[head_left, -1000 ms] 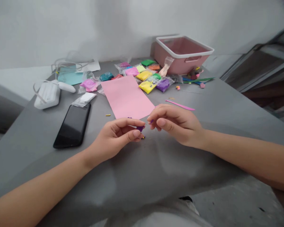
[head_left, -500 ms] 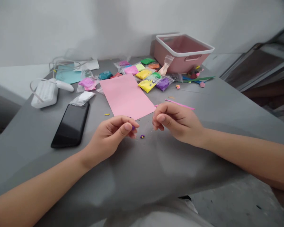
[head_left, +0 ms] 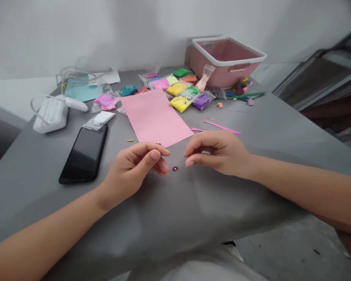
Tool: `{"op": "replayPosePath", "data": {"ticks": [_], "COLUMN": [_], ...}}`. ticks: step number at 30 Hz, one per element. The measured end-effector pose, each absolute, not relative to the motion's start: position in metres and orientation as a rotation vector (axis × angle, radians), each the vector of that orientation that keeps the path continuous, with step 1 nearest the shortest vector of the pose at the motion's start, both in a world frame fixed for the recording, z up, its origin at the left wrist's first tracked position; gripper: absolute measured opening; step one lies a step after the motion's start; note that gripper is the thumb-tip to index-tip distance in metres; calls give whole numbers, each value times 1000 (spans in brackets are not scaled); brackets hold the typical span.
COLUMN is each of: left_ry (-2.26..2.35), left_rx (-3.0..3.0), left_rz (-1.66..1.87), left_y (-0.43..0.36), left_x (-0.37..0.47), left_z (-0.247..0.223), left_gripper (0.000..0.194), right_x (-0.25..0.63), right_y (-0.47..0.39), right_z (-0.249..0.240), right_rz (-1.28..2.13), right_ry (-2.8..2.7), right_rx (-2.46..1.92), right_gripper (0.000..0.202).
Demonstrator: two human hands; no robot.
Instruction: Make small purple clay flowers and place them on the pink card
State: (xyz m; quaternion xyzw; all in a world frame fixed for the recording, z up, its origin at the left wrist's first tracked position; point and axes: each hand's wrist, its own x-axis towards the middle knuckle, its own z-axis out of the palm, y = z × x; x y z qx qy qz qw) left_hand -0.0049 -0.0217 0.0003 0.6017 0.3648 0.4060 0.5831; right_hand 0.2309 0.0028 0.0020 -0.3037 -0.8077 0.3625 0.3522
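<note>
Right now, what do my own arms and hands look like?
Your left hand and right hand are ungloved, with no rings visible. Your left forearm and right forearm are bare and taper toward the hands, with no sleeve, watch, bracelet or marking in view.

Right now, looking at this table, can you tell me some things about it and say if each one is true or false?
1. The little purple-and-yellow flower piece is between the left hand and the right hand. True.
2. The black phone is lying on the pink paper. False: the black phone lies on the table, to the left of the pink paper.
3. The pink basket has a white rim. True.
4. The right hand is touching the phone. False: the phone is over on the left hand's side, apart from the right hand.
5. A white packet lies at the phone's far end. True.
</note>
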Motion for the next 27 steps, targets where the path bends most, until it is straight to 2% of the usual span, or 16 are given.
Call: {"op": "replayPosePath", "data": {"ticks": [4,8,13,19,24,27], "left_ry": [833,821,801,866,850,868], "left_rx": [1371,1345,1341,1324,1409,1456], "left_rz": [963,939,934,967,994,982], "left_y": [-23,-23,-23,-23,-22,-23], "left_x": [-4,0,1,2,1,0], "left_z": [2,4,3,5,3,2], "left_gripper": [18,24,17,18,13,15], "right_x": [232,232,232,232,231,231], "right_y": [3,1,-2,-3,-5,-6], "right_z": [1,1,3,2,3,4], "right_rz": [927,816,725,735,704,679], "right_ry": [-2156,-2203,-2224,-2235,-2227,-2218], "right_rx": [-717,-658,-578,-484,-434,-394], "right_gripper": [14,12,7,13,6,10]}}
